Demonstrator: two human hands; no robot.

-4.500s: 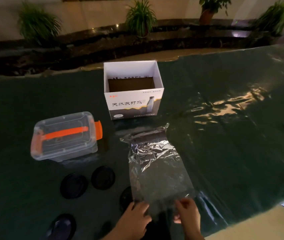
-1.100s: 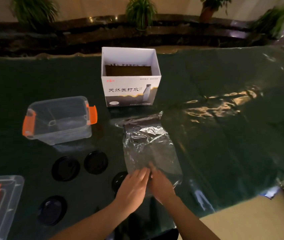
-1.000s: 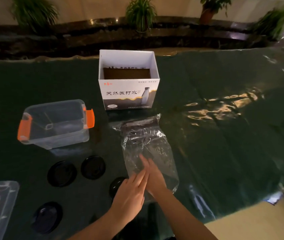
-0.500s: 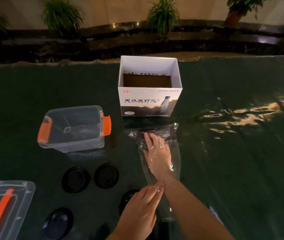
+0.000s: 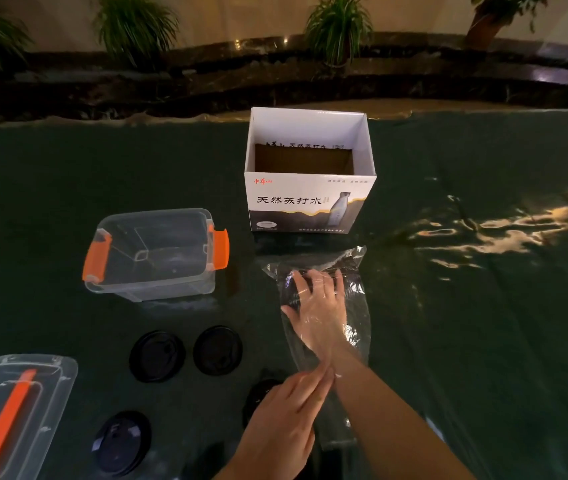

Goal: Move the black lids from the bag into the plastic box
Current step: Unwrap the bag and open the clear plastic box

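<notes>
A clear plastic bag (image 5: 357, 299) lies flat on the dark green cloth in front of the cardboard box. My right hand (image 5: 317, 306) is inside it up to the wrist, with its fingers spread over a dark stack of lids (image 5: 294, 284) at the far end. My left hand (image 5: 286, 420) pinches the bag's mouth beside my right wrist. The open clear plastic box (image 5: 154, 254) with orange latches stands to the left. Black lids lie loose on the cloth: two side by side (image 5: 157, 356) (image 5: 217, 350), one nearer (image 5: 121, 441), and one partly hidden under my left hand (image 5: 258, 393).
The plastic box's clear cover (image 5: 9, 410) with its orange handle lies at the lower left. An open white cardboard box (image 5: 310, 202) stands just beyond the bag. Potted plants line a dark ledge past the table's far edge.
My right hand has slid deeper into the bag, up to its far end. My left hand has stayed at the bag's mouth. Earlier the plastic box's cover was taken off and laid at the left.
</notes>
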